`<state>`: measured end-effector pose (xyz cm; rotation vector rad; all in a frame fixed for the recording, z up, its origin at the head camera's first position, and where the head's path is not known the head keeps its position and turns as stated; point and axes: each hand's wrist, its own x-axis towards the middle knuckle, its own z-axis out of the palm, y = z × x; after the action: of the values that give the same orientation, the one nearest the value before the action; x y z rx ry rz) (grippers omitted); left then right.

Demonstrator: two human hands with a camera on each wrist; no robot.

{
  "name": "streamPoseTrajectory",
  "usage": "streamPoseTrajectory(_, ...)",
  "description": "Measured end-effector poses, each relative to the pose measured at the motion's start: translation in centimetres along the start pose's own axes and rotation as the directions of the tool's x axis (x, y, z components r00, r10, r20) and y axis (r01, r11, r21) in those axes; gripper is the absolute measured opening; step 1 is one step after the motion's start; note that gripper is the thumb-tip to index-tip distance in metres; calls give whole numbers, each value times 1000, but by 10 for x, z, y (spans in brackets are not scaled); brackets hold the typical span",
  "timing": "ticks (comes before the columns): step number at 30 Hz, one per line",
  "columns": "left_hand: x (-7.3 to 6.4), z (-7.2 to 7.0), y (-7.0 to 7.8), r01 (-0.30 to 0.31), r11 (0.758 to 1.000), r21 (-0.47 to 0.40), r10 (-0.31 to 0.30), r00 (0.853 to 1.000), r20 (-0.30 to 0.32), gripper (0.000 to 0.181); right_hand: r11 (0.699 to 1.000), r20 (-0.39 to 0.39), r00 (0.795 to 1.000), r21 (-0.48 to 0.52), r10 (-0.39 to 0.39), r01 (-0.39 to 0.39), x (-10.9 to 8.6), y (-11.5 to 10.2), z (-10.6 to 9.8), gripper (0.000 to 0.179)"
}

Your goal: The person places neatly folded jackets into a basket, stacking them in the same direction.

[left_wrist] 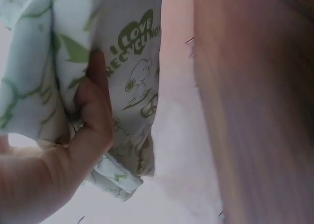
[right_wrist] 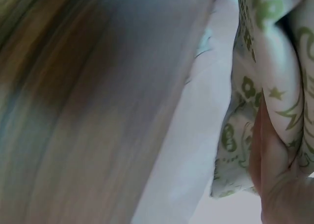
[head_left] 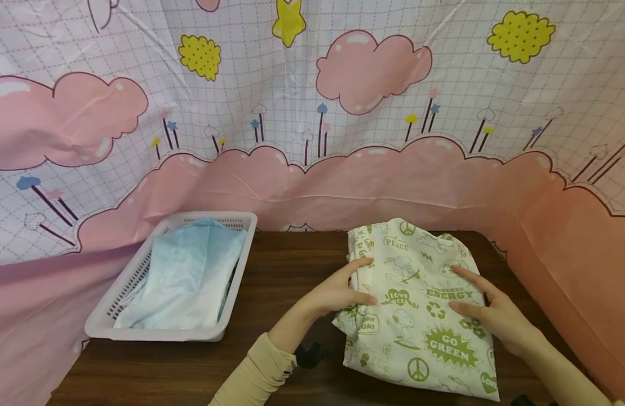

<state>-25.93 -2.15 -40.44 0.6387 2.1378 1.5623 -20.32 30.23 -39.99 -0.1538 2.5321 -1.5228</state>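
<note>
Currently, Snoopy-print cloth (head_left: 419, 338): white with green figures and lettering, folded into a thick oblong, positioned at the right-hand part of the counter (head_left: 292, 265), between the two hands. Exact garment type cannot be told.
Long axis: runs from the near edge toward the back wall, slightly canted; the hands face each other across the width.
Left hand (head_left: 340, 290): engaged at the left long side, roughly midway; thumb and index finger bear on the upper face. From the left wrist, a bent finger shows tucked against a fold, gripping the side.
Right hand (head_left: 502, 316): engaged at the right long side, thumb and index finger reaching over the upper face. From the right wrist, fingers show against the fabric's folds; that side reads as held.
Underside: whether it rests on the counter or sits slightly raised cannot be told.
White basket (head_left: 155, 335): slatted, low-walled, well apart to the left of the cloth; the left hand is the nearer one. Contents: one folded blue-and-white cloth (head_left: 190, 276), satiny in sheen.
Counter surface: dark brown, wood-grained, visible between basket and cloth.
Room: pink-and-white printed curtain (head_left: 271, 186) enclosing the back and both sides, creased in places.
Left forearm: cream sleeve (head_left: 261, 366), dark wristband (head_left: 309, 356) beside it.
</note>
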Motion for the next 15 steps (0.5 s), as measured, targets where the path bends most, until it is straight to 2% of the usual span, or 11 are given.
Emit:
streamPoseTrajectory(3,-14,-13,6,-21,1000,9,21,1000,-24,79,1000,6,1000,9,1,-1,-1,-15,9,82)
streamPoseTrajectory(8,-37,-36,15,-39,999,23,41,998,-51,77,990,33,999,143,0,-5,2,-37,26,82)
streamPoseTrajectory(15,-67,-69,31,-17,996,89,25,996,-91,78,973,65,997,228,-37,21,12,-65,51,83)
